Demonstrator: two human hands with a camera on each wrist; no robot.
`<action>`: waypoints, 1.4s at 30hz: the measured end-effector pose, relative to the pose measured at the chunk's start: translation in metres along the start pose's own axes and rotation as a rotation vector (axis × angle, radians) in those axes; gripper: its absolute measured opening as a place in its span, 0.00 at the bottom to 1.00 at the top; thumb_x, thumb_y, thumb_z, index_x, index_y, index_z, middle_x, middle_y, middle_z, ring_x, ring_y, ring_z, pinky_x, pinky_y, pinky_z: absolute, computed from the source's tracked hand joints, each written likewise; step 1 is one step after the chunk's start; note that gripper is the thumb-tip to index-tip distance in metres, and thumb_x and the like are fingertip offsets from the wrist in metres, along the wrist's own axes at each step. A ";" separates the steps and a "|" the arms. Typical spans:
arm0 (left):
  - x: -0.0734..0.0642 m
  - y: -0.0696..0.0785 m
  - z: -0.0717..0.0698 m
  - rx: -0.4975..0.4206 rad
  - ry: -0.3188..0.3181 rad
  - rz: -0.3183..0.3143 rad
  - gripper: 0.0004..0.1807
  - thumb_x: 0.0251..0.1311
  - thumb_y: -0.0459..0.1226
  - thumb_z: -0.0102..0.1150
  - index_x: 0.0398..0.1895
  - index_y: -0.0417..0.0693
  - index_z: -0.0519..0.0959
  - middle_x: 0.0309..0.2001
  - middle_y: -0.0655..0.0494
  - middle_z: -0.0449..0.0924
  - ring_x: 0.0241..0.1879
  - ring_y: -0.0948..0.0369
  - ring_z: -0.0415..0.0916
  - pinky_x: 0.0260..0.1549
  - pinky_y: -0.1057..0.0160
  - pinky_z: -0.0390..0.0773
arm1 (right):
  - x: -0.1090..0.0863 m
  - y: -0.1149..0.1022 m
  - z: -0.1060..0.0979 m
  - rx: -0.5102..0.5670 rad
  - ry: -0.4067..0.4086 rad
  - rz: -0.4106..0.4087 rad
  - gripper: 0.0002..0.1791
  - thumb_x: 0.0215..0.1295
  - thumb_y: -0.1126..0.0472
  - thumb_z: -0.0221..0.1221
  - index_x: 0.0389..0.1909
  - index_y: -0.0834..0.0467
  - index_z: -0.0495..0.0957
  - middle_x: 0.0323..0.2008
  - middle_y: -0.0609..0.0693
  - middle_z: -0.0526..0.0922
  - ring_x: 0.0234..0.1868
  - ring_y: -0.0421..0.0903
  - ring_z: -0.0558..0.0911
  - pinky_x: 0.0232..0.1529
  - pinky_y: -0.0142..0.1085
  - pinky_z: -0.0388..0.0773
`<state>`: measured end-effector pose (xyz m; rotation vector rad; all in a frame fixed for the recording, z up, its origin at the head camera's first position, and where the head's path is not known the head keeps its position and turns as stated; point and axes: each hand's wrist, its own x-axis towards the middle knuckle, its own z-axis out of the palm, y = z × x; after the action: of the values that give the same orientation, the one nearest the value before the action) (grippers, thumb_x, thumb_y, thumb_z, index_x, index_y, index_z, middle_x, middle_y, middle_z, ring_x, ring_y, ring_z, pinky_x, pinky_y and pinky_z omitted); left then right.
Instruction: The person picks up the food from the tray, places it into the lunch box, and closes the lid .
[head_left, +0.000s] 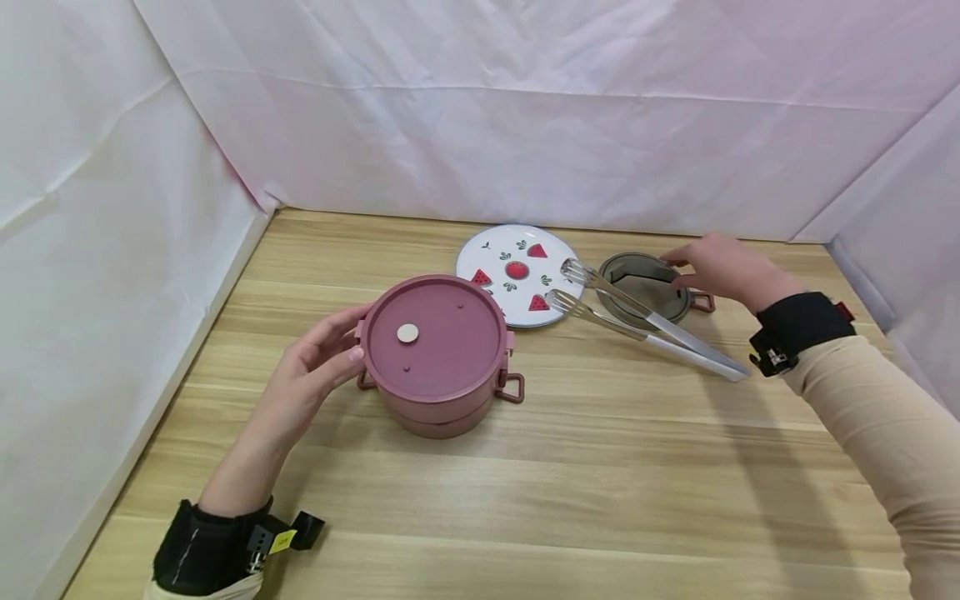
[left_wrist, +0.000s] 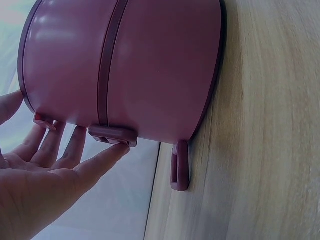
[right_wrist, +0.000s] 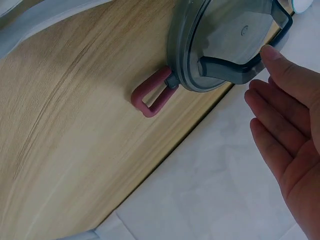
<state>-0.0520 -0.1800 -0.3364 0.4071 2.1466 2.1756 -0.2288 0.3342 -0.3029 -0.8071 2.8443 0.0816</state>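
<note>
A round mauve two-tier lunch box (head_left: 435, 350) stands upright with its lid on. My left hand (head_left: 318, 358) reaches its left side; in the left wrist view the thumb is at the lid rim and the fairly straight fingers (left_wrist: 102, 165) lie along the side by the latch. A round smoky see-through lid (head_left: 637, 292), with a dark raised handle (right_wrist: 230, 67) and a mauve loop (right_wrist: 150, 92), lies at the back right. Above its right edge is my right hand (head_left: 723, 267), its thumb right at the handle and its other fingers loosely bent.
Metal fork-ended tongs (head_left: 686, 346) with pale handles lie across the smoky lid, tips over a white plate (head_left: 491, 246) with watermelon prints. White cloth walls (head_left: 525, 150) border the wooden table (head_left: 562, 500) at the back and sides.
</note>
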 end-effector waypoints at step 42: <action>0.002 -0.001 -0.005 -0.015 0.001 -0.025 0.25 0.73 0.30 0.48 0.71 0.42 0.66 0.65 0.64 0.73 0.61 0.69 0.74 0.55 0.70 0.79 | -0.013 -0.077 -0.073 0.126 0.351 0.075 0.20 0.69 0.56 0.61 0.58 0.59 0.80 0.45 0.60 0.88 0.44 0.58 0.85 0.40 0.50 0.77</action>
<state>-0.0551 -0.1848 -0.3374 0.3768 2.1226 2.1778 -0.1890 0.2682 -0.2294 -0.7526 3.1651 -0.2513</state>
